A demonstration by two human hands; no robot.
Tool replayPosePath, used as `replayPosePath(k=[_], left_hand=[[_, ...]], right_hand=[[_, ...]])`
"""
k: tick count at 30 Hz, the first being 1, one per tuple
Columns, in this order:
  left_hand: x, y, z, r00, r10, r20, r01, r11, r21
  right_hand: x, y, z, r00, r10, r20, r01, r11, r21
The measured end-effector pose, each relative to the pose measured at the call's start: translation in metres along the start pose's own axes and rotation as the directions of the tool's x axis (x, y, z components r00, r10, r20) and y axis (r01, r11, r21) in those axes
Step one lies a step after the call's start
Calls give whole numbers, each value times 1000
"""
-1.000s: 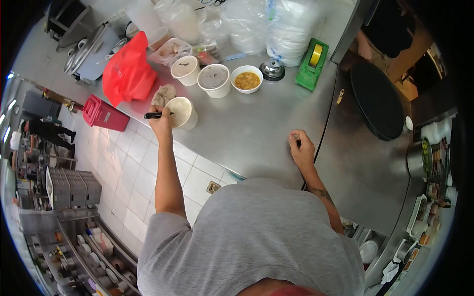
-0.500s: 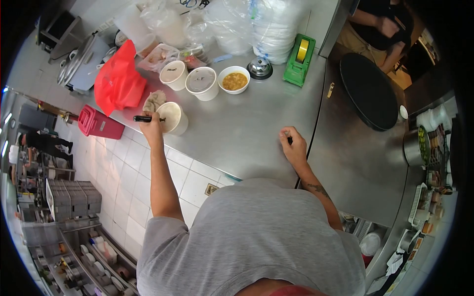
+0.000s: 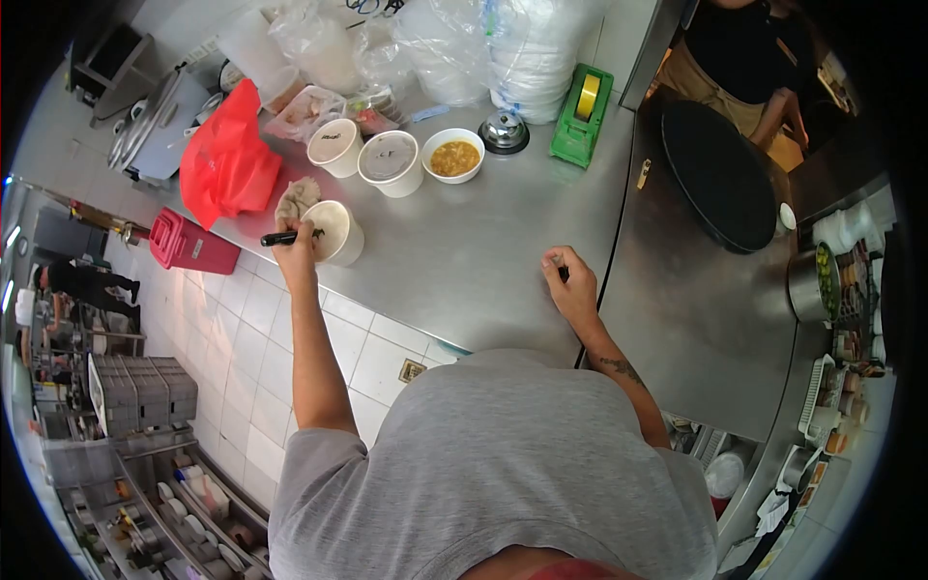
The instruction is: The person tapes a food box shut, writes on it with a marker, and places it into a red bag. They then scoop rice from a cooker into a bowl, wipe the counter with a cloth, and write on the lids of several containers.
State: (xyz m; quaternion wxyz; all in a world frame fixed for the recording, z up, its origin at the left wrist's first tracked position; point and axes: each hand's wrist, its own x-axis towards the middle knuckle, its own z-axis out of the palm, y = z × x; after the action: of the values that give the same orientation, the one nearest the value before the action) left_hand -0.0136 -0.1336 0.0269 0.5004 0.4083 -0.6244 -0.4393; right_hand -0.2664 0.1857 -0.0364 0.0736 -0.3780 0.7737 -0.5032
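My left hand (image 3: 296,253) is closed round a black marker (image 3: 280,238), whose tip lies over the pale lid of a white tub (image 3: 340,242) near the counter's left edge. A beige cloth (image 3: 298,196) lies just behind that tub. My right hand (image 3: 570,280) rests on the steel counter with curled fingers round a small black object, perhaps the marker's cap. Two lidded tubs with writing, one (image 3: 334,147) beside the other (image 3: 391,162), stand farther back. Right of them is an open white bowl (image 3: 453,156) of yellowish soup.
A red bag (image 3: 228,159), a call bell (image 3: 505,132) and a green tape dispenser (image 3: 582,116) sit on the counter (image 3: 464,251). A round black tray (image 3: 720,179) lies at the right, with a person (image 3: 744,58) behind it. Another person (image 3: 95,285) is far left.
The person behind the black tray has lowered their hands. My left hand and the marker have barely moved; the whole view has shifted slightly.
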Motion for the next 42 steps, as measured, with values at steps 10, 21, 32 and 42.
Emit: replayPosePath(k=[10,21,32,42], left_hand=[[8,-7,-7,993,4,120,-12,998,66],[21,-7,-2,941,-242,-236,155,930,-333],[41,57,34,997,-61,40,72,896,-438],[70,45,46,906,20,424,60,983,-174]], right_hand=[[-1,-3,1,1000,16,-9,-15,999,33],[6,-1,21,991,-4,132,12,998,-63],[113,-147,153,873,-322,366,292,947,136],[130,-181,219,936,-226,271,144,946,291]])
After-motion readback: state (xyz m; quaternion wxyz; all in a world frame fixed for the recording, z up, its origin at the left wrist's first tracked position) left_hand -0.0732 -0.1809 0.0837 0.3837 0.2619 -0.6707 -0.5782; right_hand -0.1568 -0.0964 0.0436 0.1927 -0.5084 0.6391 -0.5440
